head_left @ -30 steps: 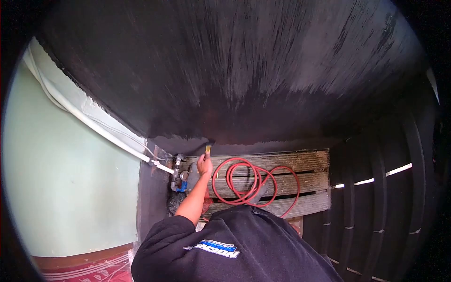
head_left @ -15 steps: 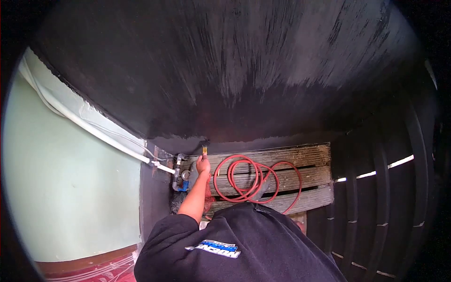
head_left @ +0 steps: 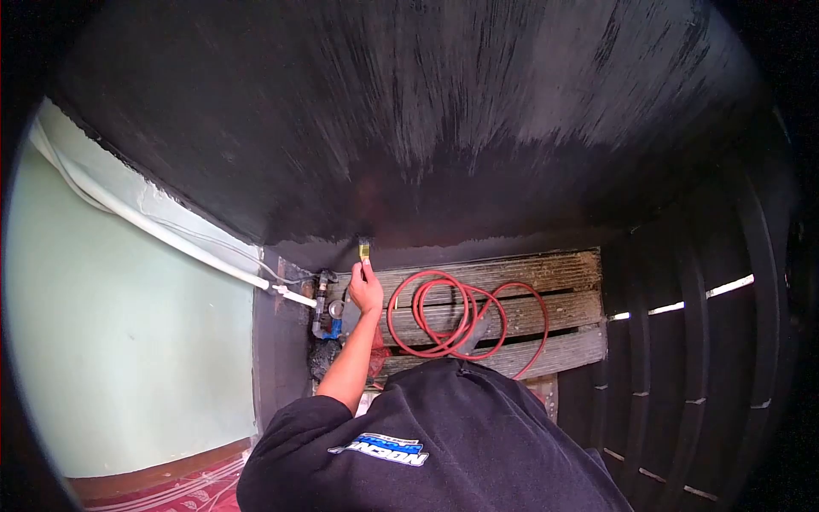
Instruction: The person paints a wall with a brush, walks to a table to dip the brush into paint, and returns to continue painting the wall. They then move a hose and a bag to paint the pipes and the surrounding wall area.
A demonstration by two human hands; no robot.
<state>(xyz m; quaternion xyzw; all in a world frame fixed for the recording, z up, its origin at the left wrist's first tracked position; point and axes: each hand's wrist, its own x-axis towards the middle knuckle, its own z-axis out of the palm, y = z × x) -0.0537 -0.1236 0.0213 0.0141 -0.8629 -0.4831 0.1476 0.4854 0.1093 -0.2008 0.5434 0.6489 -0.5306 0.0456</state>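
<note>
My left hand [head_left: 367, 294] is closed around the handle of a paintbrush [head_left: 364, 252], which has a yellow band and dark bristles. The bristles point away from me and meet the lower part of a black-painted wall [head_left: 409, 205], beside a greyer strip [head_left: 444, 254] along its bottom. Streaky, lighter patches show higher on that wall. Just left of my hand are a pipe fitting with a blue part [head_left: 333, 328] and a round gauge-like piece [head_left: 337, 309]. My right hand is out of sight.
A coiled red hose [head_left: 433, 348] lies on weathered wooden slats [head_left: 563, 271]. A white pipe [head_left: 205, 250] runs along the pale green wall [head_left: 145, 324] on the left. Dark slats [head_left: 695, 341] with bright gaps stand on the right. Red patterned material [head_left: 200, 491] lies lower left.
My left hand and the paintbrush have shifted slightly left and up along the wall's bottom edge. The hand has turned, showing more of the brush's yellow band. The view has tilted a little.
</note>
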